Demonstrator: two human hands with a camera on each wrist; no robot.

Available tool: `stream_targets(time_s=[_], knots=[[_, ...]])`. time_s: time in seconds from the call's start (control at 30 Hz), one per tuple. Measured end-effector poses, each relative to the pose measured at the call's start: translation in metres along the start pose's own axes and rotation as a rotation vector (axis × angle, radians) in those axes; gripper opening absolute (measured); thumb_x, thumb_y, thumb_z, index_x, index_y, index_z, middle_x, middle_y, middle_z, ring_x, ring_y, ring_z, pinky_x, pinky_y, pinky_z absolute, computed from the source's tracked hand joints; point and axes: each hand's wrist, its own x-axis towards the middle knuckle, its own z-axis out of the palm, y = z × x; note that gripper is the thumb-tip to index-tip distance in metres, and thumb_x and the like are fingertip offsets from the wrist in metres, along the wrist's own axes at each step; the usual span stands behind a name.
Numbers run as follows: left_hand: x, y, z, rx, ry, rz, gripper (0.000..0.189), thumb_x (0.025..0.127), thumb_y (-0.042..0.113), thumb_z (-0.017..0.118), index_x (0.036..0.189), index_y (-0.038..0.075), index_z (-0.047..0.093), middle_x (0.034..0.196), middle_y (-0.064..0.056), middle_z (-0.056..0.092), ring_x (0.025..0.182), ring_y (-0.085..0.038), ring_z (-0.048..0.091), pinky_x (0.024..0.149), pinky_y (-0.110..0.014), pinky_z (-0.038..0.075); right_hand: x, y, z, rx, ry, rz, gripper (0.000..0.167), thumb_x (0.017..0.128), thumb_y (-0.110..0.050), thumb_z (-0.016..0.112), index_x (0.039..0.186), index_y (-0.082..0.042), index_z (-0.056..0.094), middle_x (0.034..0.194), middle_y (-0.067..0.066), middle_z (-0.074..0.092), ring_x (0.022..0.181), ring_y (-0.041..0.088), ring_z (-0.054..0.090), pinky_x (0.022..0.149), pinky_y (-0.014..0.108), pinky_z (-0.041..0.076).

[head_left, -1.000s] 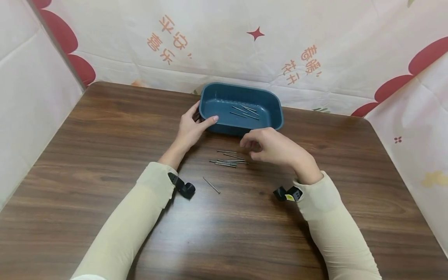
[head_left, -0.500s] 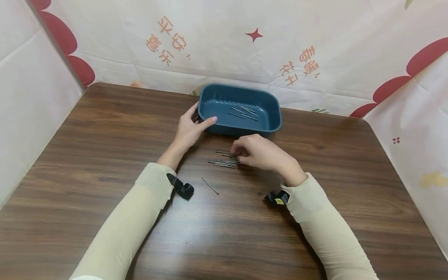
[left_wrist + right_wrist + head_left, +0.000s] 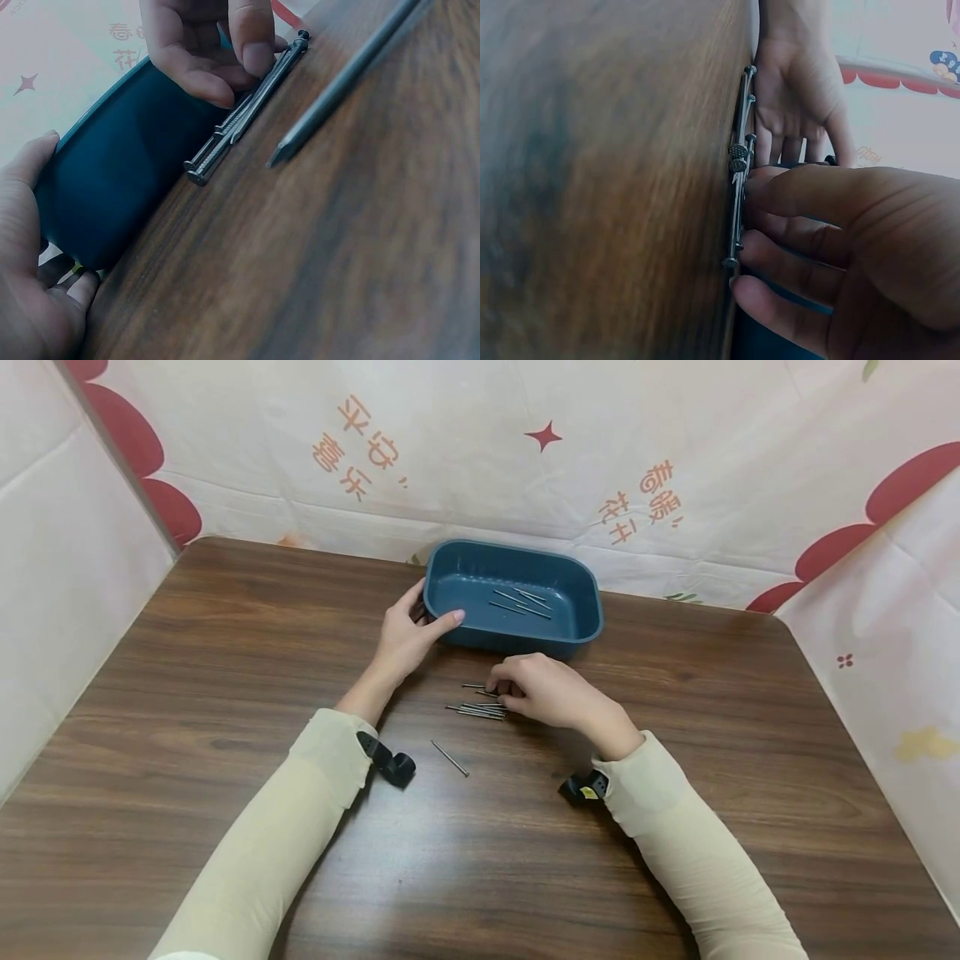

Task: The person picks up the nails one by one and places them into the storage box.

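Observation:
My left hand (image 3: 403, 637) grips the near left corner of a blue plastic box (image 3: 517, 640), thumb over the rim and fingers outside the wall. Several steel nails (image 3: 528, 603) lie inside it. In front of the box, a small group of nails (image 3: 478, 713) lies on the table. My right hand (image 3: 553, 692) is at their right end. Its bent fingers and thumb touch or nearly touch the nails (image 3: 739, 161) in the right wrist view, with a gap between thumb and fingertips. Whether a nail is between them is partly hidden.
A single nail (image 3: 450, 758) lies apart, nearer to me on the brown wooden table (image 3: 480, 868). Behind the box hangs a white printed cloth (image 3: 465, 452), close to the table's back edge. A black camera (image 3: 393, 764) sits on the left wrist.
My right hand has come down and left from beside the box front to the nails on the table. The left hand keeps its hold on the box.

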Motion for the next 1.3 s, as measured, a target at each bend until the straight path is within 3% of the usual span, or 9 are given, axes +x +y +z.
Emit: stream_targets(time_s=[0.23, 0.37, 0.67, 0.97, 1.3], knots=[[0.016, -0.025, 0.0, -0.013, 0.008, 0.01, 0.082, 0.091, 0.027, 0.075, 0.159, 0.013, 0.032, 0.161, -0.013, 0.04, 0.149, -0.027, 0.041, 0.122, -0.041, 0.036, 0.0, 0.001, 0.0, -0.003, -0.001, -0.011, 0.015, 0.092, -0.006, 0.071, 0.105, -0.013, 0.074, 0.092, -0.001, 0.067, 0.081, 0.015, 0.059, 0.073, 0.03, 0.051], [0.018, -0.03, 0.0, 0.001, 0.015, 0.021, 0.082, 0.09, 0.031, 0.077, 0.159, 0.016, 0.034, 0.16, -0.01, 0.042, 0.147, -0.024, 0.043, 0.121, -0.039, 0.038, -0.001, 0.001, -0.001, -0.006, -0.006, -0.007, 0.018, 0.091, -0.004, 0.07, 0.106, -0.014, 0.074, 0.094, -0.001, 0.068, 0.083, 0.015, 0.059, 0.074, 0.03, 0.051], [0.017, -0.031, -0.001, 0.007, 0.022, 0.025, 0.083, 0.089, 0.032, 0.078, 0.158, 0.016, 0.035, 0.159, -0.009, 0.045, 0.146, -0.021, 0.045, 0.119, -0.036, 0.04, -0.002, 0.0, -0.004, -0.016, -0.048, 0.032, 0.024, 0.088, 0.0, 0.071, 0.108, -0.014, 0.073, 0.094, 0.001, 0.067, 0.086, 0.017, 0.059, 0.077, 0.034, 0.053], [0.018, -0.032, 0.0, 0.012, 0.026, 0.032, 0.082, 0.089, 0.032, 0.078, 0.158, 0.015, 0.036, 0.159, -0.009, 0.044, 0.146, -0.022, 0.045, 0.12, -0.037, 0.04, -0.003, 0.001, -0.006, -0.018, -0.109, 0.104, 0.028, 0.081, 0.003, 0.073, 0.104, -0.013, 0.067, 0.087, 0.002, 0.063, 0.081, 0.017, 0.056, 0.071, 0.033, 0.048], [0.017, -0.03, 0.0, 0.026, 0.019, 0.024, 0.082, 0.09, 0.034, 0.077, 0.158, 0.016, 0.035, 0.161, -0.009, 0.042, 0.148, -0.023, 0.042, 0.122, -0.038, 0.037, -0.003, 0.0, -0.005, -0.032, -0.127, 0.104, 0.028, 0.08, 0.003, 0.074, 0.1, -0.013, 0.064, 0.085, 0.002, 0.06, 0.079, 0.018, 0.054, 0.069, 0.032, 0.045]])
